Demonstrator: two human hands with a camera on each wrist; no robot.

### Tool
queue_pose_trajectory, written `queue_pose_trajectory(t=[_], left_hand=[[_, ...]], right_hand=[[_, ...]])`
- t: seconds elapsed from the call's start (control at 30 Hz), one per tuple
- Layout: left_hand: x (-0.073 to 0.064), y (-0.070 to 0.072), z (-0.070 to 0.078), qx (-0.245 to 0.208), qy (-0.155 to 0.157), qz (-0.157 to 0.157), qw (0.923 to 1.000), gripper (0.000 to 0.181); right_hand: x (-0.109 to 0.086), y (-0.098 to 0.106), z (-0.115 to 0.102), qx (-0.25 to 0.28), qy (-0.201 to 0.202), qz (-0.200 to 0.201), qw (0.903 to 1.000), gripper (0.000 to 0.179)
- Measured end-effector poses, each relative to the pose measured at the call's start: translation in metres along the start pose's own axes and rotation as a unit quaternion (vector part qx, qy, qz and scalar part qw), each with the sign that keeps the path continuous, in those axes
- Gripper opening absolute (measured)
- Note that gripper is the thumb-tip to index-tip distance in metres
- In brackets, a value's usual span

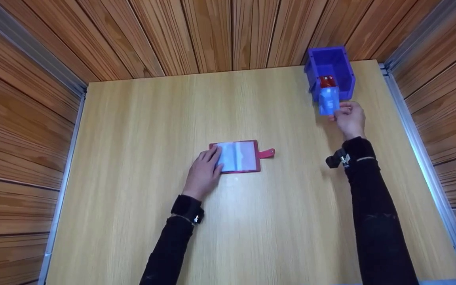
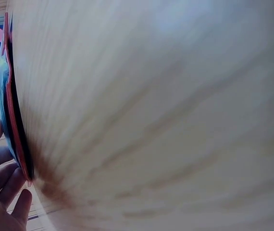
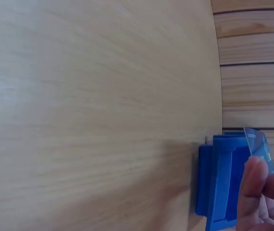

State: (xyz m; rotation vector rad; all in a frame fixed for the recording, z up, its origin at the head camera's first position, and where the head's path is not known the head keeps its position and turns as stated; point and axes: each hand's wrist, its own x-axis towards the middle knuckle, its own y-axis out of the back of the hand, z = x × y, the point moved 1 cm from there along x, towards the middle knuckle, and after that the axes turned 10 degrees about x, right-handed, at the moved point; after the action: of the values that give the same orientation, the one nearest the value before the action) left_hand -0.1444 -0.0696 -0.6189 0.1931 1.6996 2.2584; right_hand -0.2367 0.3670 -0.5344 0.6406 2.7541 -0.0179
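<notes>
An opened card holder (image 1: 258, 160) with a red cover, clear sleeves and a snap strap lies on the table. My left hand (image 1: 203, 172) rests at its left edge, fingers over the sleeve; in the left wrist view, the fingers (image 2: 13, 185) sit right at the holder's edge. My right hand (image 1: 350, 118) pinches a blue card (image 1: 328, 103) between thumb and fingers at the front of a small blue-purple bin (image 1: 333, 63). Just behind the blue card, a red card (image 1: 327, 81) shows at the bin's opening. In the right wrist view, the blue card (image 3: 258, 144) stands tilted beside the bin.
The bin stands at the table's back right corner, near the wood-panelled back wall (image 1: 212, 35). Metal rails (image 1: 414, 138) run along both sides of the wooden table (image 1: 133, 138). Black bands with cameras sit on both wrists.
</notes>
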Motion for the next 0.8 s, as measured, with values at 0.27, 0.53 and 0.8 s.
queue_pose_trajectory(t=[0.27,0.53,0.8], left_hand=[[0.000,0.001,-0.001,-0.004,-0.011,0.010,0.9999,0.058],[0.000,0.000,0.000,-0.005,-0.013,0.019,0.9997,0.057],[0.000,0.000,-0.002,0.000,-0.010,0.014,0.9998,0.058]], right_hand=[[0.010,0.005,-0.012,-0.049,-0.006,0.049,0.9976,0.028],[0.018,0.001,-0.016,-0.034,0.016,0.060,0.9975,0.011],[0.024,-0.004,-0.020,-0.081,0.015,0.052,0.9953,0.017]])
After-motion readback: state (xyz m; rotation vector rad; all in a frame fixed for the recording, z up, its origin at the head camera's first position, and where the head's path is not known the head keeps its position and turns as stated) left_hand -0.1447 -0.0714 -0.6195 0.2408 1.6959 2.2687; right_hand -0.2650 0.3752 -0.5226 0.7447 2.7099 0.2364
